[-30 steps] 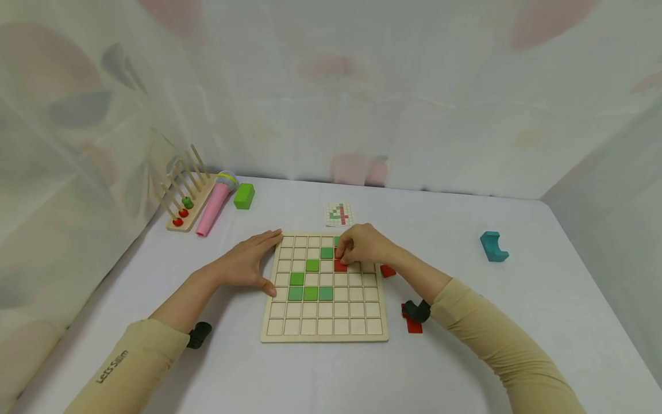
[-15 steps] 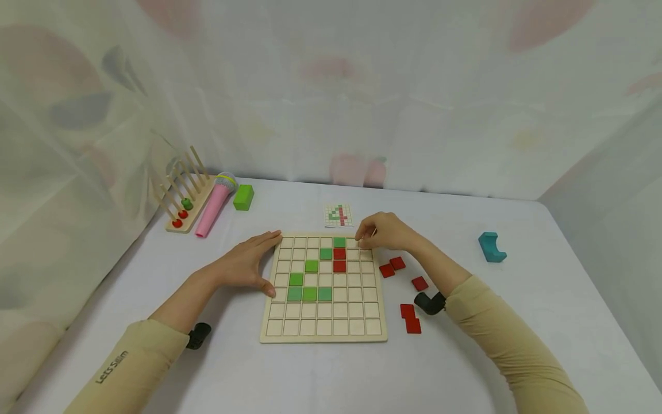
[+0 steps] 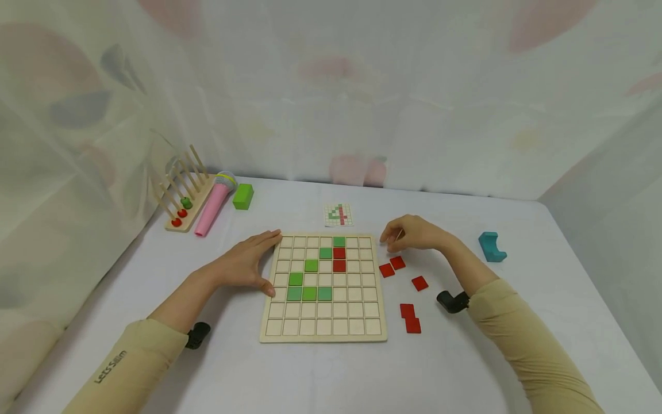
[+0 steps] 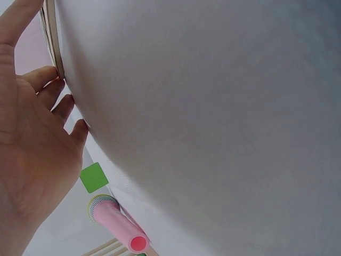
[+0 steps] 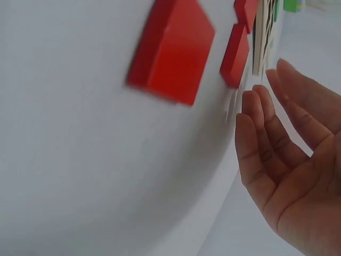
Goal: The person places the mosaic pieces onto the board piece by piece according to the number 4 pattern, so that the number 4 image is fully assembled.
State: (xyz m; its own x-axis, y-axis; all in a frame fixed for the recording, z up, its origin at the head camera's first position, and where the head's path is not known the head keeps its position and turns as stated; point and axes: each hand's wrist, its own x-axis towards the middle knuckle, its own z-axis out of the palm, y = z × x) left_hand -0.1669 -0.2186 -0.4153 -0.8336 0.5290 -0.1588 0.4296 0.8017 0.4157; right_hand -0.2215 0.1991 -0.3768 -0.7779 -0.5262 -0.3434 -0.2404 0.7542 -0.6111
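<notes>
Your right hand (image 3: 414, 234) left grid board (image 3: 324, 330) after seating second red tile (image 3: 339, 253); hand withdrew to 3 o'clock, fingers loose, empty, above spare red tiles (image 3: 392, 266). Left hand (image 3: 243, 263) stayed flat, bracing board's 9 o'clock edge.

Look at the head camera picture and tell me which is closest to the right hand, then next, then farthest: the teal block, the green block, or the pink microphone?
From the right hand:
1. Teal block, on the table just off to the hand's right side.
2. Green block, far across to the left, beyond the wooden board.
3. Pink microphone, left of the green block, beside the peg rack.
</notes>
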